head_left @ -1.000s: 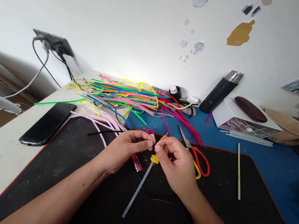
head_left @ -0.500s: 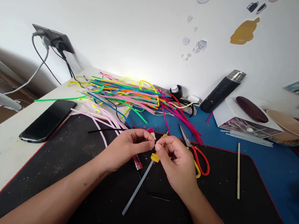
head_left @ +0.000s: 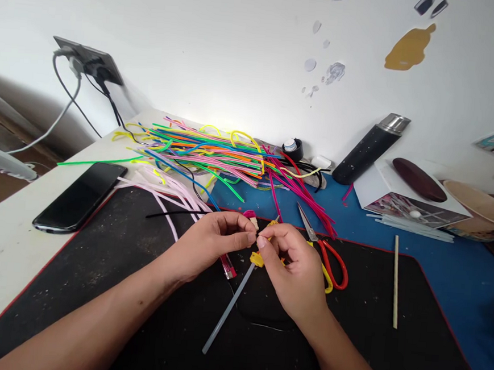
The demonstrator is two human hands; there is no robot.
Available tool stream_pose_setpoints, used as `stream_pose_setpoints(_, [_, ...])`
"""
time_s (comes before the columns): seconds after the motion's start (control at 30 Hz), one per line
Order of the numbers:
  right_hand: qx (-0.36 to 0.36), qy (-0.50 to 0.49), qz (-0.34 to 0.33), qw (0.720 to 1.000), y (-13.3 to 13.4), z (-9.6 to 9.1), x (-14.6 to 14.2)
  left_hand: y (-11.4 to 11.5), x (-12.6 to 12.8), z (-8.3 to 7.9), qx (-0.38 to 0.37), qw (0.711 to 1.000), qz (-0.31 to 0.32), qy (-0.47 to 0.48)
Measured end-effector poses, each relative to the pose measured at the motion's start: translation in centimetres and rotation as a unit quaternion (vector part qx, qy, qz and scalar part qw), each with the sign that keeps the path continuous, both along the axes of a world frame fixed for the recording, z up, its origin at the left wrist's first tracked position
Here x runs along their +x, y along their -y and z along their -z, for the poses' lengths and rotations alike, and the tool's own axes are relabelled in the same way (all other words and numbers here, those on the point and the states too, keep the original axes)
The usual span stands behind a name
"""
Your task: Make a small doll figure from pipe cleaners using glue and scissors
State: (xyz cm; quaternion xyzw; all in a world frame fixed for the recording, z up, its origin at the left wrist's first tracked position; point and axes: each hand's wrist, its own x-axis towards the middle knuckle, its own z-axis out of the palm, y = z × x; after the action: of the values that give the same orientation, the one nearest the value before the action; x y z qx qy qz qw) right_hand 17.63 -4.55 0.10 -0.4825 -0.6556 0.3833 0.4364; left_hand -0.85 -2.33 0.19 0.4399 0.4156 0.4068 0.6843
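Note:
My left hand (head_left: 217, 237) and my right hand (head_left: 294, 263) meet over the mat, thumbs and index fingers pinched together. A tiny dark bit shows between the fingertips, too small to name. From behind my left hand a black pipe cleaner (head_left: 176, 214) sticks out leftward; whether the hand grips it is hidden. Beneath the hands lies a yellow glue gun (head_left: 257, 259), partly covered, with a translucent glue stick (head_left: 228, 309) protruding toward me. Scissors (head_left: 330, 263) with red and yellow handles lie beside my right hand. A pink-red object with a metal end (head_left: 229, 268) lies below my left fingers.
A heap of coloured pipe cleaners (head_left: 206, 153) lies at the back, pale pink ones (head_left: 174, 188) nearer. A phone (head_left: 79, 197) is at left. To the right are a wooden stick (head_left: 395, 282), glue sticks (head_left: 414, 228), a white box (head_left: 370, 189) and a leaning black flask (head_left: 367, 151).
The view has shifted very slightly. Both hands keep the same pinched pose at nearly the same place, and the things on the table have not moved.

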Motion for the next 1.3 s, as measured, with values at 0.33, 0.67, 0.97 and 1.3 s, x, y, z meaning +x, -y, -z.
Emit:
stream_pose_setpoints(0.33, [-0.014,0.007,0.007,1.000,0.02,-0.24,0.09,-0.07,-0.51,-0.14,0.035,0.999,-0.012,-0.035])
stream_pose_setpoints(0.67, [0.001,0.037,0.006,0.999,0.07,-0.50,0.02,-0.06,-0.61,-0.59,0.076,0.992,0.003,-0.096])
stream_pose_setpoints(0.97, [-0.009,0.061,0.008,0.998,0.03,-0.48,0.05,0.06,-0.71,-0.80,0.073,0.991,0.009,-0.110])
stream_pose_setpoints(1.3, [-0.005,0.067,0.002,0.998,0.00,-0.18,0.07,0.03,-0.70,-0.37,0.066,0.989,0.022,-0.129])
